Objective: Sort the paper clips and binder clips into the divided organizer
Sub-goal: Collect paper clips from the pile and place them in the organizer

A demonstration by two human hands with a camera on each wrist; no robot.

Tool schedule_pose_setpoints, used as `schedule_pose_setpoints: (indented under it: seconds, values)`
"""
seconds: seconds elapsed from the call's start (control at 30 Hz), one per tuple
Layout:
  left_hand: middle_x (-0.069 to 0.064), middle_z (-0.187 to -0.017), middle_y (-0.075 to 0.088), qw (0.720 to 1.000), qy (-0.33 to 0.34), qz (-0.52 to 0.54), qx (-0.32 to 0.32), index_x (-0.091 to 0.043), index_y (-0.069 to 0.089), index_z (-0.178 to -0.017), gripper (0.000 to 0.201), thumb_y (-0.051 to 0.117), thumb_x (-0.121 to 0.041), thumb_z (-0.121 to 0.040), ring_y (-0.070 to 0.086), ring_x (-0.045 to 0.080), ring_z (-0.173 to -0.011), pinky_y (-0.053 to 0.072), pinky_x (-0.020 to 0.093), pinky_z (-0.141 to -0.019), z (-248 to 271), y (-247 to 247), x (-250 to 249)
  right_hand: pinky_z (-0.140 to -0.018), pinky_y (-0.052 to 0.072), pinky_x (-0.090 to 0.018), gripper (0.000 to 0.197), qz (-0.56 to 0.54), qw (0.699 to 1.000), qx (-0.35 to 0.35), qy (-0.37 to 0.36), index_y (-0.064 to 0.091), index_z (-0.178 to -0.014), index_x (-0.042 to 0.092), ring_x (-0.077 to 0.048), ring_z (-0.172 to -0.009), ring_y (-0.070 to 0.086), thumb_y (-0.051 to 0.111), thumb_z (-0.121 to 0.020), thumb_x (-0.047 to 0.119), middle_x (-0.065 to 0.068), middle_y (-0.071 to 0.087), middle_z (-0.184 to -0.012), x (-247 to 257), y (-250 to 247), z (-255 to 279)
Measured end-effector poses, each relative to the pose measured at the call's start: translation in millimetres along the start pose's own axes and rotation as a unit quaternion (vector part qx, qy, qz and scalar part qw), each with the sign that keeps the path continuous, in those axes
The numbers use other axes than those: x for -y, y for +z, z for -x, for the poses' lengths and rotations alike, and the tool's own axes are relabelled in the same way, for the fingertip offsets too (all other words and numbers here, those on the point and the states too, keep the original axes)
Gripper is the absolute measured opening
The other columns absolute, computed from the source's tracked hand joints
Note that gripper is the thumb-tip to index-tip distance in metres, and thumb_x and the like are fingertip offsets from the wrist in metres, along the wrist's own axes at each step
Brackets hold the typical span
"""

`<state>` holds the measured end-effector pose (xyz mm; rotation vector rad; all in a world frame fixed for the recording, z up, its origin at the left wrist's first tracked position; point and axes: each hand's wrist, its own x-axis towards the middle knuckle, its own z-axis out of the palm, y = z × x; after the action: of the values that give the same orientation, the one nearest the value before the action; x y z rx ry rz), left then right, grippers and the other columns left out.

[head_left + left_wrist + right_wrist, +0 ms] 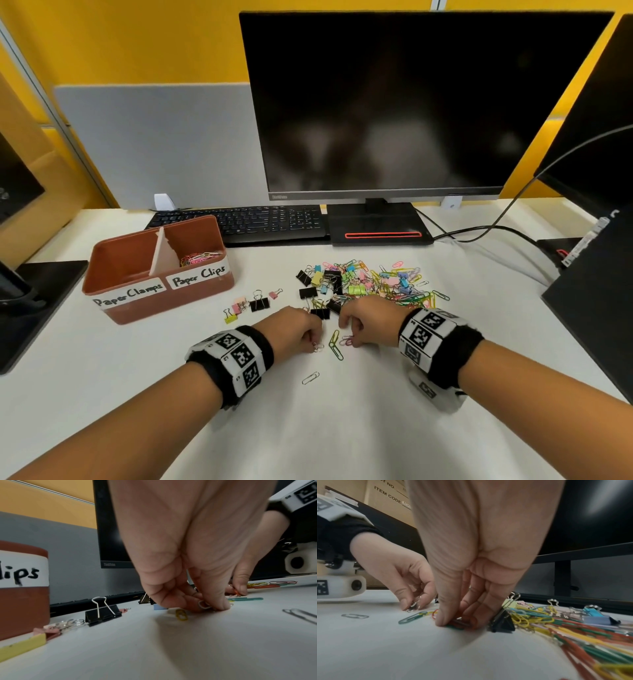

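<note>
We're in the gathering step, both hands down on the desk [342, 428] picking up loose paper clips. Our left hand [294, 330] has thumb and fingertips curled into a pinch on a silver paper clip [318, 347], still touching the surface. Our right hand [368, 322] does the same at three o'clock from it, fingers [467, 609] bunched down on a small cluster of coloured paper clips [457, 624], red and green. Between the hands lie green clips [335, 344], and one silver clip [310, 377] sits at six o'clock. The big mixed pile [370, 282] is at twelve o'clock from our hands, binder clips tangled in. The brown organizer [157, 294] stands at ten o'clock, its "Paper Clips" side already holding some. Next, we reckon, lift cleanly and carry to that right-hand compartment, keeping the thin wire from slipping.
</note>
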<state>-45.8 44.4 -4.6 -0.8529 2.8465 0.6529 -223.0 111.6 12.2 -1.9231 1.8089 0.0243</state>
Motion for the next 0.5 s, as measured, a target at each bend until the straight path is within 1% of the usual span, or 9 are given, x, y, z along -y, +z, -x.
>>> schedule_pose_setpoints:
  seconds: [0.07,0.13,0.2,0.27,0.33,0.37,0.43,0.47,0.5]
  values:
    - [0.005,-0.101,0.067,1.000,-0.023,0.007,-0.003,-0.012,0.063,-0.100,0.016,0.062,-0.014,-0.084,0.057,0.016,-0.087,0.043,0.020,-0.077,1,1,0,-0.057,0.032,-0.009,0.025,0.002,1.000,-0.004,-0.003,0.067,-0.106,0.010,-0.012,-0.083,0.050,0.069,-0.081,0.013,-0.006,0.067,-0.101,0,-2,-2]
    - [0.006,-0.104,0.067,0.999,-0.034,0.004,-0.002,-0.011,0.064,-0.102,0.017,0.061,-0.016,-0.086,0.059,0.017,-0.092,0.044,0.021,-0.080,0,3,0,-0.057,0.035,-0.013,0.018,0.006,1.000,-0.005,-0.005,0.071,-0.097,0.009,-0.011,-0.082,0.051,0.070,-0.080,0.015,-0.006,0.066,-0.094,0,-2,-3]
    - [0.007,-0.109,0.063,1.000,-0.027,-0.014,0.005,-0.010,0.064,-0.103,0.018,0.058,-0.016,-0.087,0.057,0.019,-0.099,0.040,0.020,-0.084,0,5,0,-0.059,0.037,-0.015,0.014,0.006,1.000,-0.005,-0.004,0.073,-0.092,0.009,-0.013,-0.080,0.053,0.071,-0.079,0.016,-0.002,0.063,-0.087,-2,-1,-4]
    - [0.008,-0.113,0.058,0.999,-0.020,-0.029,0.005,-0.009,0.064,-0.105,0.019,0.056,-0.014,-0.088,0.055,0.022,-0.103,0.038,0.020,-0.085,0,8,0,-0.064,0.040,-0.018,0.012,0.003,1.000,-0.001,-0.001,0.072,-0.090,0.009,-0.012,-0.079,0.054,0.071,-0.079,0.015,-0.005,0.067,-0.090,-1,-1,-3]
    - [0.009,-0.113,0.056,0.999,-0.019,-0.037,-0.003,-0.010,0.064,-0.105,0.020,0.055,-0.014,-0.088,0.054,0.023,-0.103,0.040,0.024,-0.087,0,11,1,-0.070,0.041,-0.021,0.013,0.004,1.000,0.003,0.004,0.071,-0.093,0.008,-0.011,-0.080,0.054,0.070,-0.081,0.014,-0.006,0.070,-0.097,1,-2,-3]
    - [0.009,-0.113,0.056,0.999,-0.018,-0.043,-0.006,-0.010,0.063,-0.105,0.019,0.054,-0.014,-0.089,0.054,0.023,-0.103,0.041,0.025,-0.088,1,12,1,-0.072,0.041,-0.022,0.015,0.005,1.000,0.004,0.009,0.070,-0.095,0.008,-0.012,-0.081,0.053,0.069,-0.081,0.014,-0.006,0.069,-0.096,2,-3,-2]
    - [0.009,-0.112,0.056,0.999,-0.014,-0.048,-0.007,-0.010,0.062,-0.105,0.018,0.052,-0.015,-0.090,0.053,0.023,-0.105,0.040,0.027,-0.090,3,15,0,-0.069,0.040,-0.022,0.018,0.011,1.000,0.009,0.019,0.069,-0.099,0.008,-0.013,-0.082,0.051,0.068,-0.082,0.014,-0.004,0.063,-0.091,4,-3,-2]
    - [0.008,-0.112,0.058,0.999,-0.011,-0.043,-0.009,-0.010,0.062,-0.104,0.018,0.052,-0.016,-0.091,0.053,0.022,-0.105,0.038,0.025,-0.091,4,15,0,-0.065,0.040,-0.021,0.019,0.018,0.999,0.015,0.023,0.069,-0.100,0.008,-0.014,-0.081,0.051,0.069,-0.082,0.015,-0.003,0.061,-0.089,5,-3,-2]
    - [0.007,-0.111,0.060,0.999,-0.008,-0.028,-0.017,-0.011,0.062,-0.103,0.017,0.052,-0.017,-0.091,0.053,0.020,-0.103,0.037,0.022,-0.090,7,15,0,-0.062,0.039,-0.020,0.019,0.026,0.999,0.021,0.026,0.069,-0.099,0.007,-0.015,-0.081,0.051,0.069,-0.082,0.015,-0.005,0.064,-0.090,6,-3,-2]
